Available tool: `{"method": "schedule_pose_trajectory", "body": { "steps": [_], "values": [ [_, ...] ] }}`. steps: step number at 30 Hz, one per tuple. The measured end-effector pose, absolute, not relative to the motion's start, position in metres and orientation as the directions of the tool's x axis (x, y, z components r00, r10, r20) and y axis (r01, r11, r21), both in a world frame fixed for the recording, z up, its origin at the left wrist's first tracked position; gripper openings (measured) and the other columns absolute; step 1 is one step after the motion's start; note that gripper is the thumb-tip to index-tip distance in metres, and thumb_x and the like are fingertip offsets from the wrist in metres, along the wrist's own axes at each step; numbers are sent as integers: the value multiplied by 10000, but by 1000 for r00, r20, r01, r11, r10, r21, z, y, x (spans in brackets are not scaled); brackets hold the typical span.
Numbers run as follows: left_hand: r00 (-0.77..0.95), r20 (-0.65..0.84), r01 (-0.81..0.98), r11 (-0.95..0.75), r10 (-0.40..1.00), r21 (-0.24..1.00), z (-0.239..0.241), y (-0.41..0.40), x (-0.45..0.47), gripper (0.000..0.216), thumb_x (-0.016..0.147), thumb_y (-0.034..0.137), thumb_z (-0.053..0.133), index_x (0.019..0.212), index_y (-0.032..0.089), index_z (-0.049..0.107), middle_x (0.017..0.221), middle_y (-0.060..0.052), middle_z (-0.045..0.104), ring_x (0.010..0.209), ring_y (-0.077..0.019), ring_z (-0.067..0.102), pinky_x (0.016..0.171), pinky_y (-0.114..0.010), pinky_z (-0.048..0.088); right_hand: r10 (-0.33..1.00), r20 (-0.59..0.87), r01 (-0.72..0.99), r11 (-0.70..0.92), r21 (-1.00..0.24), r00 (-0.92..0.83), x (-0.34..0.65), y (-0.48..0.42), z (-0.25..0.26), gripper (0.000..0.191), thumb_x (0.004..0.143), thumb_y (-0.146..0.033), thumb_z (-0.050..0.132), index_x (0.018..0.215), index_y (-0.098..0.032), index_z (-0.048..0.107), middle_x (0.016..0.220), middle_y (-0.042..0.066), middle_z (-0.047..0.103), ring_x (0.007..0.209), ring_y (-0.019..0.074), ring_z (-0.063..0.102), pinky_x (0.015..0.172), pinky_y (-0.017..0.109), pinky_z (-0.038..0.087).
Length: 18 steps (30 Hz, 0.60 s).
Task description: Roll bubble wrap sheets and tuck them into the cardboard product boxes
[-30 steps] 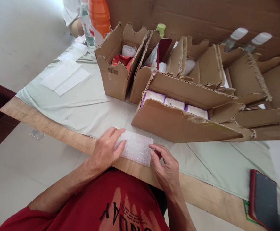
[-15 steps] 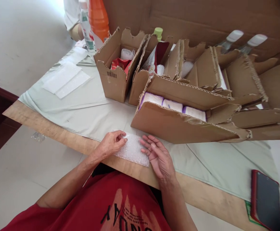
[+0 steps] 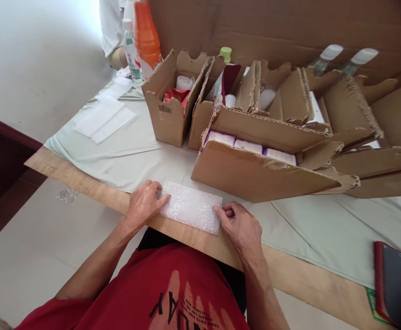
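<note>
A flat rectangle of bubble wrap [image 3: 191,207] lies at the near edge of the table, partly on the pale green cloth [image 3: 125,156] and partly on bare wood. My left hand [image 3: 144,205] grips its left end with curled fingers. At the right end, my right hand [image 3: 239,224] pinches the sheet's edge between thumb and fingers. Just behind the sheet stands a long torn cardboard box [image 3: 255,172] holding white packets with purple edges [image 3: 248,146].
More open cardboard boxes [image 3: 171,103] with red and white items stand further back. An orange bottle [image 3: 147,34] and a clear bottle [image 3: 131,50] are at the far left. Flat bubble sheets [image 3: 104,118] lie left. A red-cased phone [image 3: 398,284] rests at the right.
My right hand went from lying flat on the bubble wrap to pinching its right end. The left hand slid to the left end, and the sheet lies stretched out flat.
</note>
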<state>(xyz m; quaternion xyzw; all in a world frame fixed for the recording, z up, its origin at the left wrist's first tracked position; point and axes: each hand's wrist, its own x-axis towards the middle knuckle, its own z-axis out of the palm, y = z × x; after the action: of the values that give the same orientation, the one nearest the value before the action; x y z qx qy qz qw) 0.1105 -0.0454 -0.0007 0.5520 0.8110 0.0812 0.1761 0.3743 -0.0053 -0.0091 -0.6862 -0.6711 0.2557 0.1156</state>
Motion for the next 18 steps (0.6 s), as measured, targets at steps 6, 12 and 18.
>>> {"method": "schedule_pose_trajectory", "body": {
  "steps": [6,12,18],
  "values": [
    [-291,-204,864,348,935,364,-2,-40,117,88,859,280,646,873,194,660,960,-56,690,870,-241,655,737,-339,450,984,-170,840,-48,-541,-53,366,-6,-13,286,777,-515,515,733,-236,565,776,53,686,780,239,612,682,329,358],
    [-248,-148,820,289,957,494,-1,-44,119,113,839,198,590,729,209,564,898,-49,646,876,-215,627,769,-322,452,995,-78,628,-25,-778,-57,368,-13,-20,335,802,-569,587,787,-235,569,750,36,686,681,208,617,686,344,441],
    [-277,-162,451,277,947,848,-7,-52,116,181,782,255,632,942,203,564,764,27,602,692,-144,596,670,-273,476,997,45,284,28,-958,55,374,-27,-27,312,802,-417,740,1013,-225,614,859,28,691,751,172,630,738,326,528]
  ]
}}
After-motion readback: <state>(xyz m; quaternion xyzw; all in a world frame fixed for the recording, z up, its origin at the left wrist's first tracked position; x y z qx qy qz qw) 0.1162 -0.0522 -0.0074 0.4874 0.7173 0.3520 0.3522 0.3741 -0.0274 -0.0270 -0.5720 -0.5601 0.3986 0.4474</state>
